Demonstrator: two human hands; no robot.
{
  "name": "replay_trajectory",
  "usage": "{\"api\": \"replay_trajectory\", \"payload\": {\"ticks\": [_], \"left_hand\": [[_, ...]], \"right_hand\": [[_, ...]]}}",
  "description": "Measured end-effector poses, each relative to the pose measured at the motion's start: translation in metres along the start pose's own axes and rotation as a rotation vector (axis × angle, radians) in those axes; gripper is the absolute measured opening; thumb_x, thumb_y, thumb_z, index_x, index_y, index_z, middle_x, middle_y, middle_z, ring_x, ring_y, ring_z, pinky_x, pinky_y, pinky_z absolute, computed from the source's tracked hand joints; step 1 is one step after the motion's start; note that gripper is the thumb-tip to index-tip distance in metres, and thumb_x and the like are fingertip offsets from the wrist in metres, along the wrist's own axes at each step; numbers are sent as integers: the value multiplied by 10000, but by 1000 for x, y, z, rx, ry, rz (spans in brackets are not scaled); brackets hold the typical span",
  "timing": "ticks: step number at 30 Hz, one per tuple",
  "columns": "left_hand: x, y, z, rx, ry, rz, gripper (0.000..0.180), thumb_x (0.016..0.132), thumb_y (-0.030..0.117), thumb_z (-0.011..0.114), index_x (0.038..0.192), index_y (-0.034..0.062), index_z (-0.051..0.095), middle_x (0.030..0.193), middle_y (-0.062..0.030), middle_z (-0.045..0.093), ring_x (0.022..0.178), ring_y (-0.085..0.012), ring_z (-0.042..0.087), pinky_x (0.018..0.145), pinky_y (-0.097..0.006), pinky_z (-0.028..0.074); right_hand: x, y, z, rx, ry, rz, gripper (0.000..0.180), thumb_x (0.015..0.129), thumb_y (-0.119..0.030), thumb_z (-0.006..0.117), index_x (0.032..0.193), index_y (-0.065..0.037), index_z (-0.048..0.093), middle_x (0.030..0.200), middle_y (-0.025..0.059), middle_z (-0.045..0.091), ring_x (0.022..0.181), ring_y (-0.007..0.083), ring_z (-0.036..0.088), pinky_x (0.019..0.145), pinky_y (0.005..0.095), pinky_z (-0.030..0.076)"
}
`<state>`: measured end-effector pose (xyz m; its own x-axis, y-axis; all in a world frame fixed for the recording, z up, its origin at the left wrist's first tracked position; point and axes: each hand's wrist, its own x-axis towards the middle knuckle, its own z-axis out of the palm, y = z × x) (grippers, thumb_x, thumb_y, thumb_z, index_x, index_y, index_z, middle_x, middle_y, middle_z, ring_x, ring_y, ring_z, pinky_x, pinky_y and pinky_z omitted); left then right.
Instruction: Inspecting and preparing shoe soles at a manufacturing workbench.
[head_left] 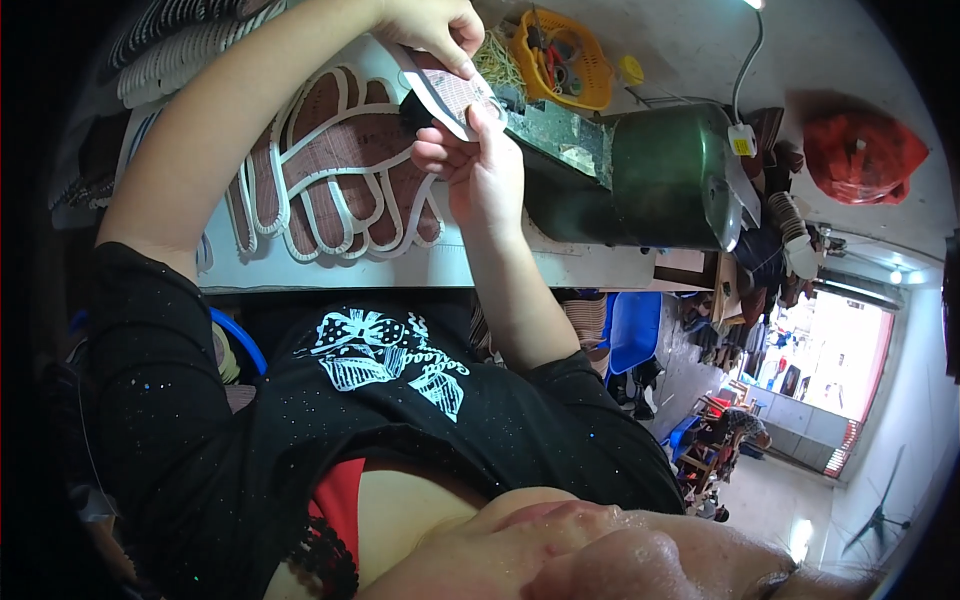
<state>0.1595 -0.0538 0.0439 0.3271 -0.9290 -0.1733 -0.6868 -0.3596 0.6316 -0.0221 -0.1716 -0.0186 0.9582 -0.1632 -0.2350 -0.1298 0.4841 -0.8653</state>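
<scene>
Over the white table, both of my hands hold one shoe insole (pixel 455 92), brown and woven-looking with a white rim. My left hand (pixel 437 30) pinches its far edge between thumb and fingers. Its near end sits between the thumb and curled fingers of my right hand (pixel 478 165). The insole is tilted, close to the end of a dark green machine (pixel 655 175); whether it touches the machine I cannot tell. Left of my right hand, a pile of similar white-edged brown insoles (pixel 345 170) lies overlapping on the table (pixel 420 268).
A yellow basket (pixel 600 80) with tools stands behind the machine, beside a heap of pale trimmings (pixel 497 62). Rows of stacked insoles (pixel 185 70) fill the far left. A red plastic bag (pixel 865 160) is at right. Below the table edge is a blue bin (pixel 634 330).
</scene>
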Motion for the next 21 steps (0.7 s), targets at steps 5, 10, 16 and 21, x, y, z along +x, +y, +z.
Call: {"api": "replay_trajectory", "payload": {"ticks": [5, 10, 16, 21], "left_hand": [[-9, 0, 3, -79, -84, 16, 354, 840, 373, 628, 896, 23, 650, 789, -79, 651, 710, -180, 572, 677, -303, 457], [-20, 16, 7, -60, -12, -34, 353, 844, 348, 616, 886, -1, 641, 791, -103, 654, 700, -191, 564, 680, -316, 455], [-25, 18, 11, -26, -24, -172, 348, 852, 356, 604, 831, 10, 629, 721, -90, 618, 663, -166, 525, 653, -310, 439], [-30, -3, 34, -280, -23, -213, 343, 861, 346, 622, 797, 10, 643, 654, 27, 561, 585, -59, 499, 549, -211, 409]], "right_hand": [[0, -6, -4, -35, -19, 14, 424, 950, -322, 440, 1030, 78, 553, 804, 195, 655, 658, 236, 672, 581, 307, 567], [2, -6, -10, -18, -12, -2, 439, 955, -340, 437, 1009, 77, 562, 787, 189, 656, 661, 234, 675, 566, 299, 564], [6, -6, -11, -30, -68, -7, 445, 957, -367, 440, 999, 52, 583, 784, 173, 658, 638, 217, 673, 554, 280, 559], [3, -11, -12, -15, -105, -28, 416, 943, -354, 485, 1015, 43, 587, 832, 153, 668, 657, 201, 678, 558, 258, 558]]}}
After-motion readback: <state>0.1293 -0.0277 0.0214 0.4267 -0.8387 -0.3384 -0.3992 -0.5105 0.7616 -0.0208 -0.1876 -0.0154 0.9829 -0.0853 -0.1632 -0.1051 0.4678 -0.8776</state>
